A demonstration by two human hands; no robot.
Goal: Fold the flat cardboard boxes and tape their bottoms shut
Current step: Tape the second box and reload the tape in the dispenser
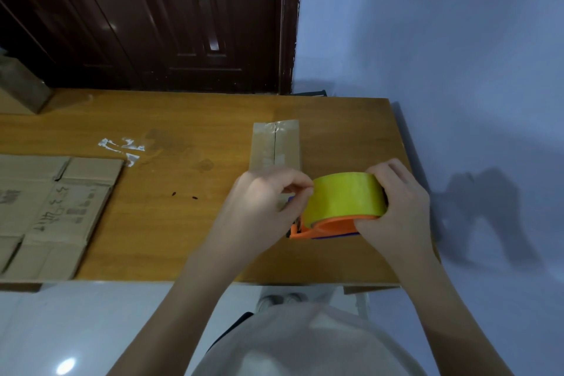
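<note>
Gripping tape dispenser (332,217) in both hands, wooden table (183,198), dark door (158,15), pale wall (442,40)

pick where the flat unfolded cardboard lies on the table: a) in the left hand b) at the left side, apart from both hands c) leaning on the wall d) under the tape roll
b: the flat cardboard lies at the left side of the table, apart from the left hand and the right hand, which hold the tape dispenser.

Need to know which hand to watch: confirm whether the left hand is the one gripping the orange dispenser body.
No: the right hand grips the orange dispenser and yellow tape roll, while the left hand pinches at the roll's edge.
</note>
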